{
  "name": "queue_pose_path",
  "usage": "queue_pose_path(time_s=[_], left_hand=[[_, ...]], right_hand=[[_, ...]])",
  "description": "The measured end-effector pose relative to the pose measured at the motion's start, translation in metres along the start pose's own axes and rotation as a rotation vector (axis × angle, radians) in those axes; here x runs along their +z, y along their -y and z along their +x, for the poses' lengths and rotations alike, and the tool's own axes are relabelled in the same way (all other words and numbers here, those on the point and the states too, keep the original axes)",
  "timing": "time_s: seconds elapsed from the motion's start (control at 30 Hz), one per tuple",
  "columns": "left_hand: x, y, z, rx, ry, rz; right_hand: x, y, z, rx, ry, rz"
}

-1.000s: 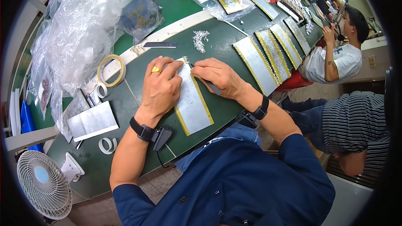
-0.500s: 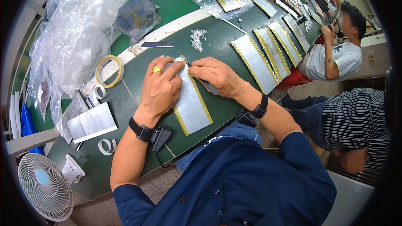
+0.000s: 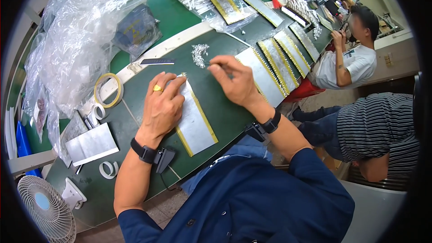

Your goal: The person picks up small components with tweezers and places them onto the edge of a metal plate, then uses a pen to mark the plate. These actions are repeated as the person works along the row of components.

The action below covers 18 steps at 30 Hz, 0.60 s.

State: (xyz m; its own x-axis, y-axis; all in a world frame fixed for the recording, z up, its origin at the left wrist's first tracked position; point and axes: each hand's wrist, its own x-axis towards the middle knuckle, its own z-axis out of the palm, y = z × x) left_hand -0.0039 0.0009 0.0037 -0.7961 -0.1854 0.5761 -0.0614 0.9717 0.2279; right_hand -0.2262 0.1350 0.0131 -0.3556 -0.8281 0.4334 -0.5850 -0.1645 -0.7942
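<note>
A flat silver metal plate (image 3: 198, 128) with yellow taped long edges lies on the green table in front of me. My left hand (image 3: 163, 105), a gold ring on one finger, rests along its left side, bent fingers pressing down its far end, where tiny silver bits show. Raised right of the plate, my right hand (image 3: 237, 82) has thumb and fingertips pinched together. Whatever it may hold is too small or hidden to make out. Its fingertips are just beside a loose pile of small silver pieces (image 3: 199, 55).
Several yellow-edged plates (image 3: 270, 65) with toothed rims lie to the right. Leftward are a tape roll (image 3: 119, 94), a bare metal plate (image 3: 92, 144), clear plastic bags (image 3: 85, 40) and a fan (image 3: 45, 207). A dark blade strip (image 3: 156, 61) lies beyond. Two people (image 3: 348, 58) are at the right.
My right hand has left the plate's far end and lifted to the right, toward the small pieces. The slim dark tool in it no longer shows. My left hand stays on the plate.
</note>
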Motion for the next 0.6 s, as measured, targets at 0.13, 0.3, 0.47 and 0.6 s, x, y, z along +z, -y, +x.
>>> queue_pose_path(time_s=[0.13, 0.3, 0.47, 0.6], left_hand=[[-0.001, -0.001, 0.005, -0.015, -0.079, -0.025], [-0.001, 0.001, 0.002, -0.023, -0.110, -0.014], [0.002, 0.000, 0.000, -0.056, -0.131, -0.042], [0.001, 0.001, 0.000, -0.039, -0.143, -0.025]], right_hand=[[-0.036, -0.002, 0.029, 0.271, 0.102, 0.010], [-0.052, -0.014, 0.058, 0.287, 0.354, -0.138], [-0.056, -0.013, 0.067, 0.285, 0.451, -0.184], [-0.057, -0.008, 0.071, 0.287, 0.509, -0.227]])
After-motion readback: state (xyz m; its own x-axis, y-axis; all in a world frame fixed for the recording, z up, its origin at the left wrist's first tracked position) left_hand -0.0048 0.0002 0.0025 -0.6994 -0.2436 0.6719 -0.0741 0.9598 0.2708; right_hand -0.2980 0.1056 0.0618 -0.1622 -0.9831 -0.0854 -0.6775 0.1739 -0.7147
